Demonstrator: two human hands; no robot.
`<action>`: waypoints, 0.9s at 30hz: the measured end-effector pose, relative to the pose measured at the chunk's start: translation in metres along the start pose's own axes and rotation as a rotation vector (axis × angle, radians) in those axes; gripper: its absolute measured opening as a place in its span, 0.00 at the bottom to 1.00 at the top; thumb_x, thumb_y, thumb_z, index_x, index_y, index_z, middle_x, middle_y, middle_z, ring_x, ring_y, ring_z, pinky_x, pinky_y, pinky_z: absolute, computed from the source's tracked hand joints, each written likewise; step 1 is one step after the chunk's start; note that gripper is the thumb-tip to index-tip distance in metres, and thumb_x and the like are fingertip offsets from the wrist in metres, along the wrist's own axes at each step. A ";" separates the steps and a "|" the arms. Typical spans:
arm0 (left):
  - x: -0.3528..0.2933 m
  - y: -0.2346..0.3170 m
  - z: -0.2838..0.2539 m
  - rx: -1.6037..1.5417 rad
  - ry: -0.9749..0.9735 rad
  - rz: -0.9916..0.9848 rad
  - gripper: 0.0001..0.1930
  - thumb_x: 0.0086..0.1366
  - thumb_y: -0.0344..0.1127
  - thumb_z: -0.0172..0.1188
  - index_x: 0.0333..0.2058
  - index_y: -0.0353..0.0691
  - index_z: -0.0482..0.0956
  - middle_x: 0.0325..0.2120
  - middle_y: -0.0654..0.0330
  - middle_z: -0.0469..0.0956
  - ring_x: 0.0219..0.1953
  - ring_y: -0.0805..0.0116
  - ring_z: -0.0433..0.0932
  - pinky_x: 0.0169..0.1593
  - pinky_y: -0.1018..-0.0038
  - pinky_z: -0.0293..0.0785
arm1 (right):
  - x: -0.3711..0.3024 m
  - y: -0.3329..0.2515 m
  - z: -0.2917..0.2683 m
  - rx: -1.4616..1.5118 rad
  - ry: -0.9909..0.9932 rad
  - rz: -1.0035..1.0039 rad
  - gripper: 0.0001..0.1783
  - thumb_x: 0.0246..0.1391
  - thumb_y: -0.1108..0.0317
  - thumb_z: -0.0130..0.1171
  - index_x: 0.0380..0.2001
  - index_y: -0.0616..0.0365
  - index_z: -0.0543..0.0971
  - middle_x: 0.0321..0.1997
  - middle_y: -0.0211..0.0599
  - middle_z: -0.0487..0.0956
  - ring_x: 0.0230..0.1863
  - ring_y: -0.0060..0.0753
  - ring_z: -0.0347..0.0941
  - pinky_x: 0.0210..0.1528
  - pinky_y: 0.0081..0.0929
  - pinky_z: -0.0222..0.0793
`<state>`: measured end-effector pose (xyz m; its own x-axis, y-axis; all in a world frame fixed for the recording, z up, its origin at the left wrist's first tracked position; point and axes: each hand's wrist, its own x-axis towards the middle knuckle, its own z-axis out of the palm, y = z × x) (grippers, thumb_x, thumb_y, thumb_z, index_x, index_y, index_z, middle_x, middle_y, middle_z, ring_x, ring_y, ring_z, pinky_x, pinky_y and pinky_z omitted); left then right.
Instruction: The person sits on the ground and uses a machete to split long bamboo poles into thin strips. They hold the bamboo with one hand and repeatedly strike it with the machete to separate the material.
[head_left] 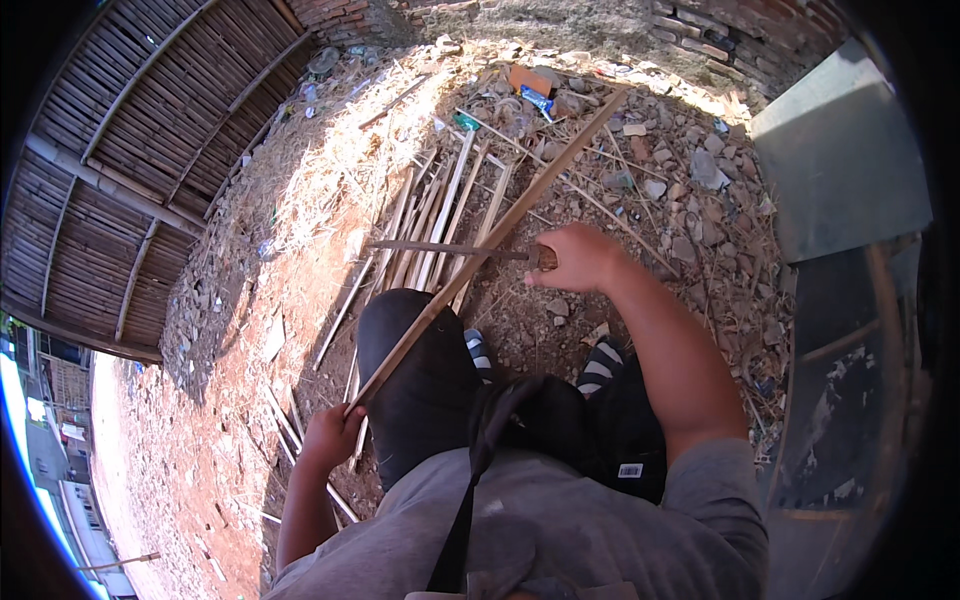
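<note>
My left hand [333, 437] is closed round the lower end of a long bamboo strip [550, 185], beside my left knee. The strip slants up and to the right, passing over my thigh, and its far end lies above the rubble. In my right hand [582, 258] is the wooden handle of a long, narrow knife [430, 246]. Its dark blade points left and crosses the strip near the middle; I cannot tell whether the edge bites into it. Below the blade, several pale bamboo strips [440, 215] lie on the ground in a loose bundle.
Stones and broken brick [690, 200] cover the ground at the right, with dry straw [330, 150] at the left. A woven bamboo panel [120, 150] stands at the left, a brick wall [560, 25] at the back. Grey sheets [840, 150] lean at the right.
</note>
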<state>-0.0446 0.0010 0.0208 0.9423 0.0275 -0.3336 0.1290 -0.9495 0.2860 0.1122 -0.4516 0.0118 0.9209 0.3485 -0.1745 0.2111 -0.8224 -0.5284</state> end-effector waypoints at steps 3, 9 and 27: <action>0.007 -0.012 0.005 -0.020 -0.031 0.020 0.21 0.71 0.50 0.56 0.32 0.35 0.81 0.23 0.41 0.78 0.31 0.38 0.80 0.36 0.53 0.73 | -0.006 0.006 0.002 0.185 -0.083 -0.116 0.27 0.52 0.50 0.69 0.45 0.61 0.78 0.34 0.44 0.82 0.37 0.47 0.79 0.43 0.41 0.74; 0.010 -0.027 0.011 -0.194 -0.157 -0.036 0.26 0.72 0.55 0.55 0.30 0.34 0.80 0.21 0.51 0.79 0.26 0.59 0.78 0.35 0.61 0.73 | -0.012 0.001 0.005 0.280 0.079 -0.227 0.27 0.53 0.48 0.69 0.47 0.56 0.75 0.32 0.45 0.81 0.36 0.49 0.79 0.40 0.41 0.73; 0.003 -0.007 0.011 -0.025 0.024 -0.002 0.24 0.70 0.54 0.55 0.32 0.34 0.81 0.23 0.43 0.79 0.30 0.41 0.81 0.36 0.54 0.74 | 0.012 0.025 0.016 -0.041 0.481 0.029 0.14 0.48 0.66 0.67 0.38 0.54 0.77 0.28 0.46 0.80 0.32 0.56 0.79 0.34 0.49 0.73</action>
<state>-0.0464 0.0044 0.0080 0.9490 0.0371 -0.3129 0.1383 -0.9413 0.3078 0.1234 -0.4607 -0.0174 0.9715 0.0858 0.2210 0.1874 -0.8491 -0.4939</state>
